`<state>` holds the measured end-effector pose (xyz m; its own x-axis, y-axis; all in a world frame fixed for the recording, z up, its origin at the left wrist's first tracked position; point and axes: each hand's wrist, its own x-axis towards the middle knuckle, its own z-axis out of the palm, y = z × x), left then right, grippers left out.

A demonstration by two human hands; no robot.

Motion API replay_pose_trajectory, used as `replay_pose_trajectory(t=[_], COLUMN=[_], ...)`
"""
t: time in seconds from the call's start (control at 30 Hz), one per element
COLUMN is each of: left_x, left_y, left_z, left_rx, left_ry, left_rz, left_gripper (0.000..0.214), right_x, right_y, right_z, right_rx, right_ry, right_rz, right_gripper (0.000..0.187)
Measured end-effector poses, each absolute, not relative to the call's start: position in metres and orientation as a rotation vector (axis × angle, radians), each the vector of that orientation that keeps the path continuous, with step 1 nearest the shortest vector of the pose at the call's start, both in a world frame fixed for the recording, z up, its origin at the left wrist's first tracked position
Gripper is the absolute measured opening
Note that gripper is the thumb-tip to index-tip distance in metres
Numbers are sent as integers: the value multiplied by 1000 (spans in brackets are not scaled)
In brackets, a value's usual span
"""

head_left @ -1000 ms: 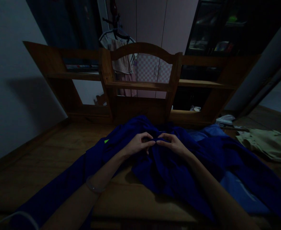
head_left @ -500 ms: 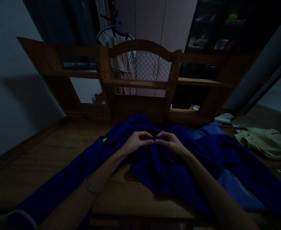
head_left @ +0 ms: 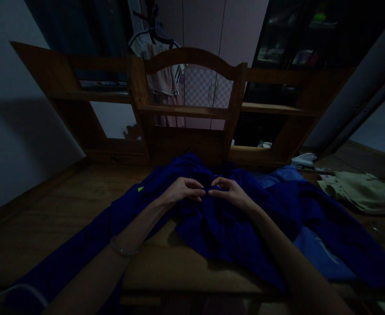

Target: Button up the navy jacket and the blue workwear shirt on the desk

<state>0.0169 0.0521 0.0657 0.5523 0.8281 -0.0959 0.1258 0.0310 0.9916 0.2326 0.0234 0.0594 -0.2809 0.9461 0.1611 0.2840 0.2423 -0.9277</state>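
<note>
A dark blue garment (head_left: 231,227) lies spread and rumpled across the wooden desk (head_left: 64,210). My left hand (head_left: 183,190) and my right hand (head_left: 229,192) meet near the garment's upper middle, fingertips almost touching. Both pinch a small fold of the blue cloth between thumb and fingers. A thin bracelet (head_left: 122,249) circles my left wrist. One sleeve of the garment trails toward the lower left corner. A small green tag (head_left: 140,189) shows on the cloth left of my left hand.
A wooden shelf unit (head_left: 192,109) rises at the back of the desk. A beige folded garment (head_left: 362,192) lies at the right, with a small white object (head_left: 305,159) behind it. Clothes hang on hangers (head_left: 159,74) beyond the shelf. A white cable (head_left: 22,291) curves at the lower left.
My hands stay together on the same fold; the fingers shift slightly. The view has tilted a little, so everything sits slightly lower and nearer.
</note>
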Motion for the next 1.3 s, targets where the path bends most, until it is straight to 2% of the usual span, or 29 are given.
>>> replay_pose_trajectory(t=[0.33,0.5,0.7,0.87,1.07,1.3], left_x=[18,20,24,29,34,33], left_y=[51,47,50,49,42,46], left_z=[64,68,60,53,54,54], left_rx=[1482,1482,1513,1654,1989,2018], left_ry=[786,797,803,819,869,818], left_rz=[476,495,591,767,1127,1140], left_gripper=[42,39,38,35,23,22], right_x=[233,235,241,242,241,234], right_y=[23,24,21,22,23,23], right_z=[60,60,66,65,61,57], right_rx=[-1096,-1096,-1106,-1127,-1150,-1110], right_ry=[-1837,-1816,-1774,-1751,-1666,-1763], right_rz=[1165,1153,1327,1163,1133,885], right_gripper=[31,29,33,34,33,27])
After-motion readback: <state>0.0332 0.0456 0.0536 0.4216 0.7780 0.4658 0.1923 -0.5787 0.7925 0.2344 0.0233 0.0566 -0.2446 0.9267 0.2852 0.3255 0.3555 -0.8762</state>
